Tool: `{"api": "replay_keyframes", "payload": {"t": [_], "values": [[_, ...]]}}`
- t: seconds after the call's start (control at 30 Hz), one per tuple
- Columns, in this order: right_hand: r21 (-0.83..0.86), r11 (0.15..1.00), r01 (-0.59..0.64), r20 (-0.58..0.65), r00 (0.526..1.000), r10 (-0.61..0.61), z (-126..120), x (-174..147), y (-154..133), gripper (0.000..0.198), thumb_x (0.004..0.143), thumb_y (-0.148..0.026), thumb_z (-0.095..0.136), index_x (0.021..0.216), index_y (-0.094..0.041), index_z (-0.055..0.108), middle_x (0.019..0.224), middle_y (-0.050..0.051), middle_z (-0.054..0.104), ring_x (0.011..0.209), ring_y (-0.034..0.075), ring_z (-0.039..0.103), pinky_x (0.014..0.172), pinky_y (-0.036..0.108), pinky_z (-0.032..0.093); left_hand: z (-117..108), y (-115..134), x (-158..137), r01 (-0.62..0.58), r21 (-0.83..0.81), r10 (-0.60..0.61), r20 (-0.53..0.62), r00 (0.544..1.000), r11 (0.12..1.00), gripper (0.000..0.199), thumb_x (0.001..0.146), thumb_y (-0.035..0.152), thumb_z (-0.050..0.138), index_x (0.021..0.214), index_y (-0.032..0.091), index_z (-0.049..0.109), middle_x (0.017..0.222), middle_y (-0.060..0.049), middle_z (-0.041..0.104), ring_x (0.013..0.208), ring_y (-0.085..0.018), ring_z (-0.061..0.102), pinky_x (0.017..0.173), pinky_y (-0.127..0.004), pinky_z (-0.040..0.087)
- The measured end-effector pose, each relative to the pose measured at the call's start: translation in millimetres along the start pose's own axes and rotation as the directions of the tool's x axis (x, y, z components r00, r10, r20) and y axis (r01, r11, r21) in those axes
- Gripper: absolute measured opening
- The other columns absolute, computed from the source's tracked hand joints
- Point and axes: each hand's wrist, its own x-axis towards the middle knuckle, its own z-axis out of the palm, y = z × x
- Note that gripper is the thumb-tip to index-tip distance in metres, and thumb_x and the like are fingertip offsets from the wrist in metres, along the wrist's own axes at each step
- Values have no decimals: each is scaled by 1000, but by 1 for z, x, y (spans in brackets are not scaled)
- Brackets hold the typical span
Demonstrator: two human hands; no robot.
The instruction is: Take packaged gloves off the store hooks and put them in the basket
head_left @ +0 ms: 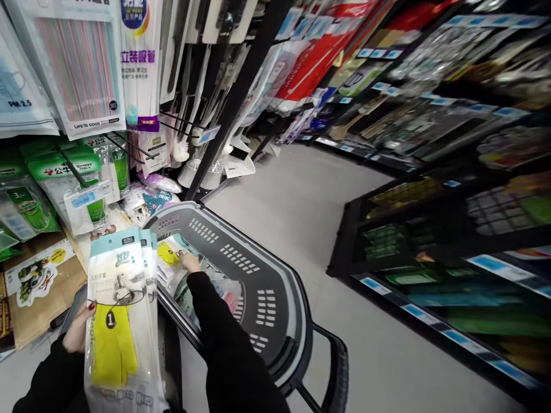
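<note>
My left hand [78, 326] grips several flat packs of yellow latex gloves [112, 338], which hang upright in front of me with their pale blue header cards on top. My right hand [189, 262] reaches over the dark grey shopping cart [275, 338], its fingers closed at the edge of another glove pack [167, 253] with a bit of yellow showing. Beneath my right forearm lie clear plastic packages [224, 287], partly hidden by the sleeve.
Hanging packs of drinking straws [80, 69] and green-labelled bags [92, 195] fill the rack on the left. A brown package with a panda print [37, 281] lies low at the left. Blurred shelves [430, 298] line the right, across the grey floor [297, 178].
</note>
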Motion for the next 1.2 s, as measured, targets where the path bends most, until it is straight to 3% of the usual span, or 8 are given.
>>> {"api": "replay_keyframes", "payload": {"t": [0.13, 0.23, 0.37, 0.5, 0.63, 0.87, 1.03, 1.2], "values": [[74, 992, 98, 161, 981, -109, -19, -56, -56, 30, 83, -39, 46, 66, -16, 54, 50, -4, 45, 48, 10, 44, 51, 23, 37, 7, 0, 0, -46, 33, 44, 46, 998, 998, 27, 55, 29, 79, 79, 20, 71, 84, -8, 74, 94, -37, 63, 81, -44, 51], [90, 950, 299, 124, 943, -308, -27, -125, -92, 26, 80, -43, 47, 69, -19, 49, 58, -2, 49, 55, 13, 46, 55, 24, 36, 12, 0, -2, -62, 70, 56, 82, 995, 996, 26, 58, 28, 78, 81, 21, 70, 82, -6, 74, 84, -32, 67, 74, -38, 53], [-221, 950, 220, 148, 971, -190, -19, -180, -106, 40, 60, -44, 71, 81, -20, 47, 67, 0, 55, 60, 19, 51, 55, 27, 35, 20, -3, -7, -118, 98, 106, 121, 987, 988, 27, 59, 29, 78, 85, 22, 70, 81, -6, 74, 77, -30, 68, 63, -34, 53], [-120, 975, 188, 189, 968, -163, -9, -179, -89, 25, 70, -37, 63, 76, -21, 44, 68, 0, 57, 63, 18, 53, 57, 25, 36, 24, -4, -11, -167, 117, 153, 115, 981, 979, 33, 52, 33, 82, 81, 23, 69, 79, -6, 74, 89, -35, 65, 68, -38, 53], [13, 976, 216, 153, 964, -215, -10, -173, -75, 31, 77, -38, 55, 61, -20, 36, 53, -5, 41, 53, 11, 39, 52, 22, 29, 25, -1, -14, -166, 122, 151, 117, 981, 979, 40, 50, 41, 82, 82, 21, 69, 84, -9, 74, 98, -38, 62, 79, -43, 51], [242, 947, 213, -128, 974, -186, -26, -173, -58, 33, 80, -41, 54, 60, -16, 46, 58, -3, 42, 57, 10, 40, 53, 22, 30, 28, -2, -14, -175, 116, 172, 42, 984, 978, 36, 54, 34, 82, 83, 17, 69, 83, -10, 74, 98, -37, 62, 84, -43, 49], [647, 755, 111, -184, 983, 14, -57, -162, -53, 30, 72, -46, 66, 79, -18, 57, 71, 0, 58, 63, 14, 54, 59, 24, 41, 25, -2, -12, -120, 80, 120, -2, 993, 990, 39, 50, 31, 84, 84, 17, 69, 83, -10, 74, 96, -37, 63, 83, -44, 50], [815, 562, 145, -185, 983, 13, -80, -155, -49, 33, 72, -44, 67, 98, -27, 57, 92, 1, 64, 72, 15, 61, 68, 28, 46, 22, 1, -11, -66, 68, 68, -23, 997, 995, 41, 46, 29, 85, 82, 17, 69, 83, -11, 74, 94, -36, 64, 83, -41, 51]]}}
